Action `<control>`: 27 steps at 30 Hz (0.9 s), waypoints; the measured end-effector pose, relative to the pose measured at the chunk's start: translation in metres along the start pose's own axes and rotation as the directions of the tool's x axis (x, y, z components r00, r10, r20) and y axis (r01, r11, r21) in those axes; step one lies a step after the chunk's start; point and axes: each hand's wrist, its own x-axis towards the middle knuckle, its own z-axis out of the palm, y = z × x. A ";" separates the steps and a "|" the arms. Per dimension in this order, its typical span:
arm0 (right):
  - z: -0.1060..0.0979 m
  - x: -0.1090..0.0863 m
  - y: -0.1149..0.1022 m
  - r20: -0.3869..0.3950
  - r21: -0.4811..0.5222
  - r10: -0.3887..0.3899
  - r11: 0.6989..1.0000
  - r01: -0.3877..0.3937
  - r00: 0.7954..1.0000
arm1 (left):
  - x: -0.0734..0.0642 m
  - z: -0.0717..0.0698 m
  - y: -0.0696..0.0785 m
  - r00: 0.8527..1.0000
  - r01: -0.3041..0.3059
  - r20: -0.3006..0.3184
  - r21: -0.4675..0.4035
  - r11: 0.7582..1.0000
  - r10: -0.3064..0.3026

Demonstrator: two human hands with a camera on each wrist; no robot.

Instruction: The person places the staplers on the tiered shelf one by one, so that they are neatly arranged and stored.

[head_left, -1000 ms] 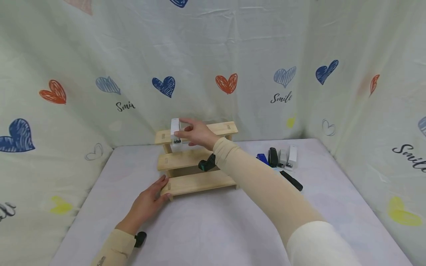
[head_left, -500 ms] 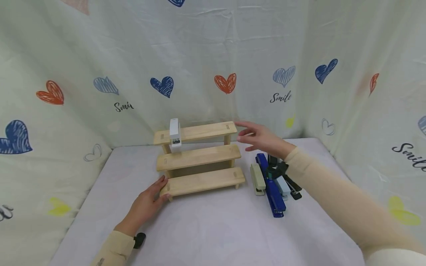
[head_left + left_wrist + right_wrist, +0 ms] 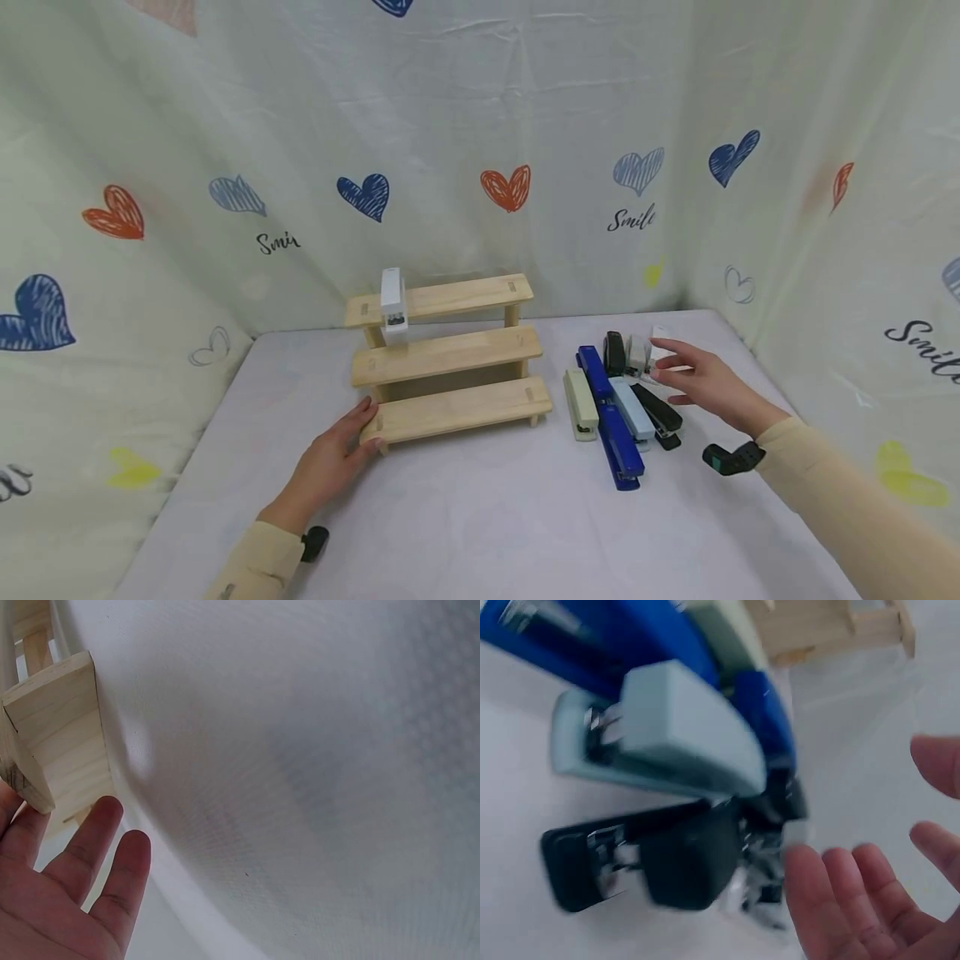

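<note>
My left hand (image 3: 333, 454) holds the left end of the bottom step of a three-tier wooden shelf (image 3: 457, 410), thumb at the front and fingers behind. In the left wrist view, some fingertips (image 3: 135, 851) extend below the board's end. A white stapler (image 3: 393, 296) lies across the top tier, near its left end. Over on the right, my right hand (image 3: 705, 383) has its fingers parted and nothing between them. It overlaps a white stapler (image 3: 660, 335) at the back of a stapler group.
Beside the shelf lie a cream stapler (image 3: 581, 404), a long blue stapler (image 3: 611, 425), a light blue stapler (image 3: 632, 410) and a black stapler (image 3: 658, 412). Behind them stand another black stapler (image 3: 614, 354) and a grey-white one (image 3: 637, 354). A heart-printed curtain (image 3: 450, 125) surrounds the table.
My right hand has let go of the white stapler on the top tier and moved right, past the shelf, to the stapler group. The left hand has stayed at the shelf.
</note>
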 end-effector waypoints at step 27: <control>0.007 -0.006 0.050 0.276 0.228 0.125 0.955 -0.191 0.953 | 0.000 0.000 0.001 0.999 0.030 0.016 -0.012 0.999 -0.030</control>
